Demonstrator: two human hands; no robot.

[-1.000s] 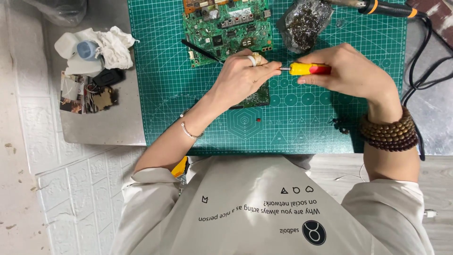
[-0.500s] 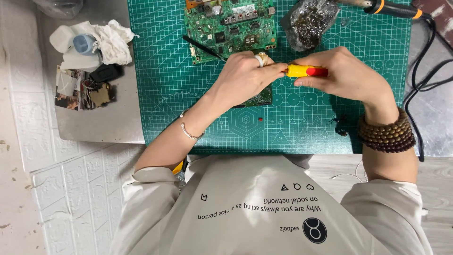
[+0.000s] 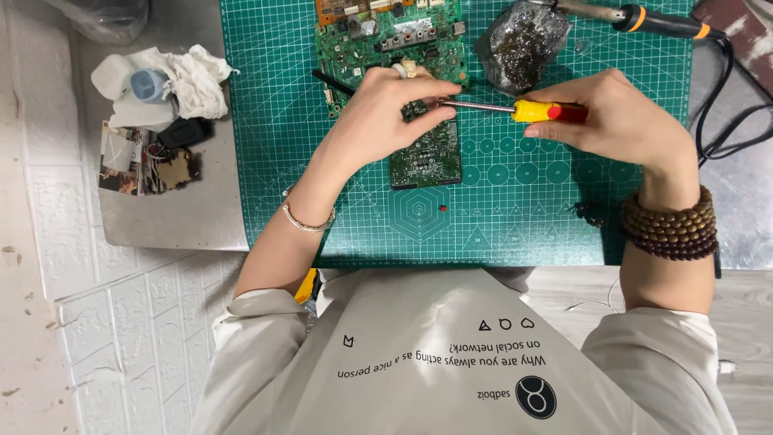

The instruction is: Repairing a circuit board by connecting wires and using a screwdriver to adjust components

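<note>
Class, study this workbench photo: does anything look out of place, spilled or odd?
Little stands out. A tiny red speck lies loose on the green cutting mat, below the small circuit board. Crumpled white tissue and scraps clutter the metal tray.

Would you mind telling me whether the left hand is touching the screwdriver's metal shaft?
Touching. The head view shows the left hand with its fingertips closed around the screwdriver shaft near the tip.

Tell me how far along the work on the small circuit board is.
Done: nothing visibly removed yet. In hand: right hand holds the yellow-handled screwdriver, its tip at the left hand, which steadies the small circuit board on the green cutting mat. Left: the larger circuit board lies untouched.
</note>
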